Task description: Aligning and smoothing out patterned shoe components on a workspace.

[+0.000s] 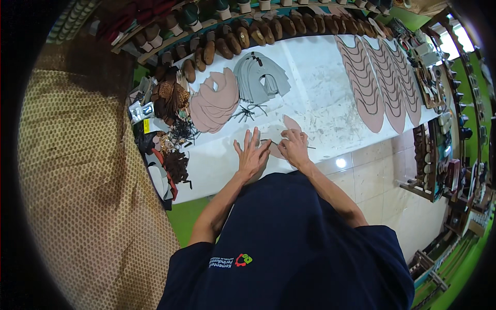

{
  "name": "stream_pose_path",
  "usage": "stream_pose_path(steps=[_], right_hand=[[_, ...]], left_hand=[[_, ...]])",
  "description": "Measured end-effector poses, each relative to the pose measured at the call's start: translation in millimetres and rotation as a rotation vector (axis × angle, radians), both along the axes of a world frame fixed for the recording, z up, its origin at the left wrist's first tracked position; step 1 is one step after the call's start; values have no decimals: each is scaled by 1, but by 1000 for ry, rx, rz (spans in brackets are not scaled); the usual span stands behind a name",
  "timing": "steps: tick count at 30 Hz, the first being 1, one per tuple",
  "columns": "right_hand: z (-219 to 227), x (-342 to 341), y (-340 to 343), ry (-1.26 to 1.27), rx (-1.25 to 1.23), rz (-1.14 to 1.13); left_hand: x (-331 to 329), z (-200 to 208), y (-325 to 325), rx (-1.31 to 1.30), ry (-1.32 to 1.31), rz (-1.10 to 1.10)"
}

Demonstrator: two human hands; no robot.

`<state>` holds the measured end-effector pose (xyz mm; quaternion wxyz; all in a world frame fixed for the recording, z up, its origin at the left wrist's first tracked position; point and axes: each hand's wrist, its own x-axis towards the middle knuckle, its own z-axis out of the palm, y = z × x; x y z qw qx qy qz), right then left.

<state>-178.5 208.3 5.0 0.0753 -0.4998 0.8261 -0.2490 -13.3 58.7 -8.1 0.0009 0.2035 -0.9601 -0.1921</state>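
In front of me on the white table, a pink sole-shaped piece lies partly hidden under my hands. A thin dark strip runs across it and sticks out to the right of my right hand. My right hand has its fingers bent and pinched on this strip. My left hand lies with fingers stretched and spread, its thumb side touching the piece close to the strip's left end. Just beyond are several loose dark strips, a fanned stack of pink pieces and a stack of grey curved pieces.
Three overlapping rows of pink sole pieces with dark edging lie at the right on the white table. Brown shoe lasts line the back. Scraps crowd the left end, beside a patterned curtain. Shelves stand right.
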Motion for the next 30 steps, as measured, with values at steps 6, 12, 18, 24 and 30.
stream_pose_path(steps=[6,12,18,24,30], right_hand=[[-2,2,-3,78,1,12],[-4,0,-4,111,1,22],[-8,0,-5,157,24,40],[-7,-1,-5,160,29,38],[-5,-1,-4,154,31,53]], left_hand=[[-1,1,-1,-21,7,-12],[-3,4,1,-12,0,-2],[-2,4,2,-5,0,5],[-7,9,6,-19,-5,-65],[-3,7,4,-37,-12,-89]])
